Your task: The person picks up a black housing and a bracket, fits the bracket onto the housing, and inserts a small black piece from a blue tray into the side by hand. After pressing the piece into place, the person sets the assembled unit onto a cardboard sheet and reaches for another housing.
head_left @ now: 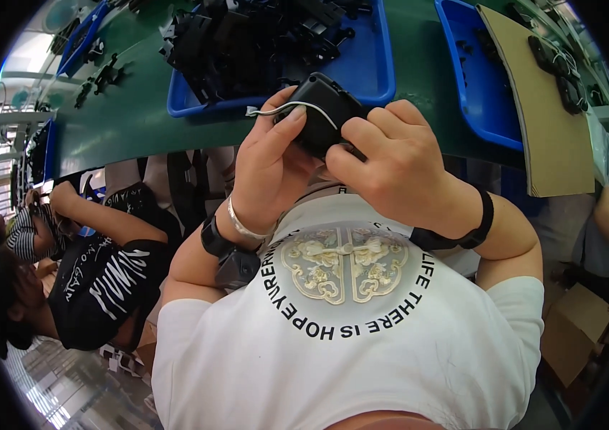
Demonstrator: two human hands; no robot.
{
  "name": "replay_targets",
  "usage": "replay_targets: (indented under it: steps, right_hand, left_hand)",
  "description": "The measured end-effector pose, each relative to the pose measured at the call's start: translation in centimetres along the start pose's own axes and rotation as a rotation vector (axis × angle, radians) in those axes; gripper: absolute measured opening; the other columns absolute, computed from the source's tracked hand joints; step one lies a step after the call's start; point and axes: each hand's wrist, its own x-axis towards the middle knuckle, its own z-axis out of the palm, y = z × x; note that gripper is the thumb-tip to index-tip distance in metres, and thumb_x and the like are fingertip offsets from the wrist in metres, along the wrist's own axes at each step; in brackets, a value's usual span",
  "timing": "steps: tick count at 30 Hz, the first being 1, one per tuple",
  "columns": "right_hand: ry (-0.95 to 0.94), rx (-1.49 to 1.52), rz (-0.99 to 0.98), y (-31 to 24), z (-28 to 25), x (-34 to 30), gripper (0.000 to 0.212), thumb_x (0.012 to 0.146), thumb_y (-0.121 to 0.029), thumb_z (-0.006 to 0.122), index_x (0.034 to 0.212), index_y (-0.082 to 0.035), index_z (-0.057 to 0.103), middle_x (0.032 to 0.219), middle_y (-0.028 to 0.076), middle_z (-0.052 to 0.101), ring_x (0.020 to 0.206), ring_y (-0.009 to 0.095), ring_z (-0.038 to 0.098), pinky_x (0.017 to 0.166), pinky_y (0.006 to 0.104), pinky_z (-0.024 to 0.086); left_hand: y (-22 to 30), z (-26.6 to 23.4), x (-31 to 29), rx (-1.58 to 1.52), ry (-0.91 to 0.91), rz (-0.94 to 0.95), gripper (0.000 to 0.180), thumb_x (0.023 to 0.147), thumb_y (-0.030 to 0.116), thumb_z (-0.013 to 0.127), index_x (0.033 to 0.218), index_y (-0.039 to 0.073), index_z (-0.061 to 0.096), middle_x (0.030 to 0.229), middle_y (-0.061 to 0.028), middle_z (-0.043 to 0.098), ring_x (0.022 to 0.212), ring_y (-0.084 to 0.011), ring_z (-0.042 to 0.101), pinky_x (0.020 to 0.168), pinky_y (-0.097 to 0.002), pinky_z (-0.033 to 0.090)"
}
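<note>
In front of my chest is a small black plastic case (317, 132) with rounded corners, tilted in my hands. My left hand (276, 161) grips it from the left, its thumb pressing a thin white cable (324, 112) against the face of the case. The cable's loose end pokes out to the left past that thumb. With fingers curled, my right hand (397, 154) pinches the case at its lower right edge. Whether a smaller part sits between those fingertips is hidden.
Beyond my hands, a blue tray (369, 72) heaped with black plastic parts (240, 54) stands on the green table (129, 132). To the right are another blue tray (491, 129) and a cardboard sheet (552, 143) bearing black cabled units (569, 93). People work at both sides.
</note>
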Motion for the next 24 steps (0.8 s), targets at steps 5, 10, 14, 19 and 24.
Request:
replay_targets:
  steps: [5, 10, 14, 19, 24]
  right_hand:
    - [-0.025, 0.005, 0.003, 0.0, 0.3, 0.5, 0.009, 0.06, -0.015, 0.062, 0.067, -0.013, 0.056, 0.071, 0.001, 0.048, 0.061, 0.015, 0.045, 0.059, 0.0299, 0.035]
    - [-0.003, -0.005, 0.024, 0.0, 0.9, 1.0, 0.01, 0.06, -0.015, 0.062, 0.067, -0.012, 0.056, 0.069, 0.0, 0.047, 0.06, 0.015, 0.044, 0.059, 0.0294, 0.034]
    - [0.005, -0.001, 0.029, 0.0, 0.5, 0.4, 0.014, 0.06, -0.017, 0.064, 0.07, -0.01, 0.057, 0.071, 0.001, 0.049, 0.06, 0.015, 0.046, 0.059, 0.0289, 0.036]
    - [0.184, 0.31, -0.053, 0.6, -0.9, 0.0, 0.018, 0.067, -0.016, 0.068, 0.08, -0.006, 0.06, 0.078, 0.004, 0.056, 0.063, 0.015, 0.052, 0.06, 0.0286, 0.04]
    - [0.143, 0.121, 0.334, 8.6, -6.7, -2.3, 0.018, 0.076, -0.01, 0.067, 0.09, -0.003, 0.06, 0.079, 0.009, 0.059, 0.068, 0.02, 0.057, 0.06, 0.0308, 0.045]
  left_hand:
    - [0.0, 0.4, -0.3, -0.011, 0.003, 0.021, 0.044, 0.086, 0.007, 0.054, 0.124, 0.007, 0.034, 0.109, -0.0111, 0.051, 0.095, -0.0201, 0.056, 0.076, -0.0333, 0.049]
    - [-0.2, 1.0, 0.2, 0.154, -0.015, 0.097, 0.044, 0.086, 0.006, 0.054, 0.125, 0.008, 0.034, 0.111, -0.0104, 0.05, 0.097, -0.0198, 0.055, 0.08, -0.0342, 0.049]
    - [-0.6, 0.5, 0.5, 0.192, -0.056, 0.116, 0.045, 0.086, 0.005, 0.053, 0.127, 0.008, 0.032, 0.111, -0.0106, 0.05, 0.097, -0.0204, 0.055, 0.081, -0.0341, 0.05]
    - [-0.3, 0.8, -0.1, 0.204, -0.048, 0.162, 0.049, 0.085, 0.005, 0.053, 0.129, 0.01, 0.031, 0.113, -0.0111, 0.049, 0.097, -0.0211, 0.056, 0.076, -0.0335, 0.052]
    - [0.6, 0.1, -1.1, 0.318, -0.059, 0.137, 0.054, 0.082, 0.006, 0.056, 0.129, 0.011, 0.031, 0.114, -0.0117, 0.049, 0.097, -0.0233, 0.058, 0.069, -0.0333, 0.054]
